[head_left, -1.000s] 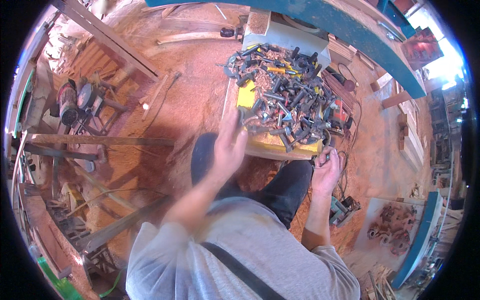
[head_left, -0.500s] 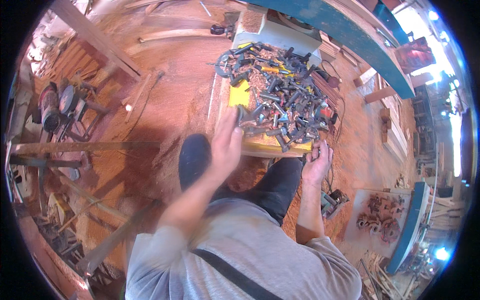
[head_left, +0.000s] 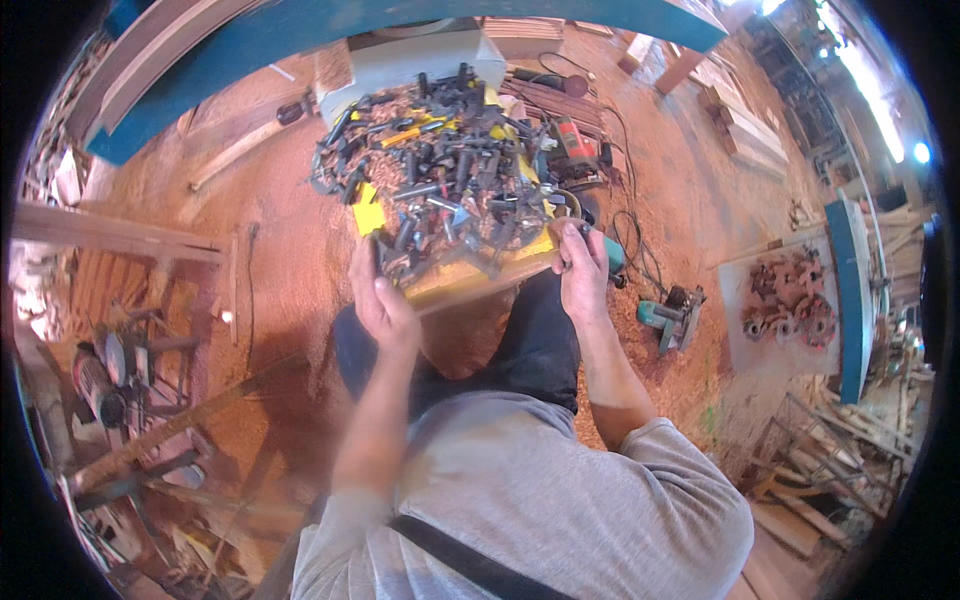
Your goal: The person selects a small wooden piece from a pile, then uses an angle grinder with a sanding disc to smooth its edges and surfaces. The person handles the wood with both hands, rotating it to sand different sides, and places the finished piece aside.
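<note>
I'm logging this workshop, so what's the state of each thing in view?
Left hand: open, beside the tool bits
Right hand: curled, contents unclear
Tool bits: heaped, mixed with shavings
Yellow surface: partly covered
Teal power tool: resting on floor, power unclear
Reddish parts: grouped on pale sheet

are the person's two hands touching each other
No, the left hand and right hand are apart, near opposite sides of the heap of dark pieces.

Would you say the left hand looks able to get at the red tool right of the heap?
Probably not directly: the heap of dark parts lies between the left hand and the red tool, though reaching over might work.
</note>
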A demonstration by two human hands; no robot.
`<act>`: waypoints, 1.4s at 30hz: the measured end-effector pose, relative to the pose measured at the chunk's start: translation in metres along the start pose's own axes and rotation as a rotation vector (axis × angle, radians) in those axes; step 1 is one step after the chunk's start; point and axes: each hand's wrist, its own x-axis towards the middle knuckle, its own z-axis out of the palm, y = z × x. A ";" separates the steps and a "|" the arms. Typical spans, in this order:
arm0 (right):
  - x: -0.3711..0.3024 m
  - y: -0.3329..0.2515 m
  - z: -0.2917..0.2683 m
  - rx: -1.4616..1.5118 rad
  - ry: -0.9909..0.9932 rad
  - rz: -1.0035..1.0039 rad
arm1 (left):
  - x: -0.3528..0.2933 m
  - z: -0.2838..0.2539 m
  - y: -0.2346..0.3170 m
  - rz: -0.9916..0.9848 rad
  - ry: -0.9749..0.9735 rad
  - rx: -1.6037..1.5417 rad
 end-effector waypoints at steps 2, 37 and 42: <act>-0.001 -0.002 -0.002 -0.062 -0.043 -0.018 | -0.001 0.002 -0.003 -0.004 -0.008 -0.013; 0.017 -0.009 -0.023 -0.739 -0.287 -0.422 | -0.013 0.007 0.006 -0.289 -0.068 0.110; 0.021 -0.046 -0.021 -0.963 -0.448 -0.119 | 0.005 -0.005 0.041 -0.338 -0.275 0.215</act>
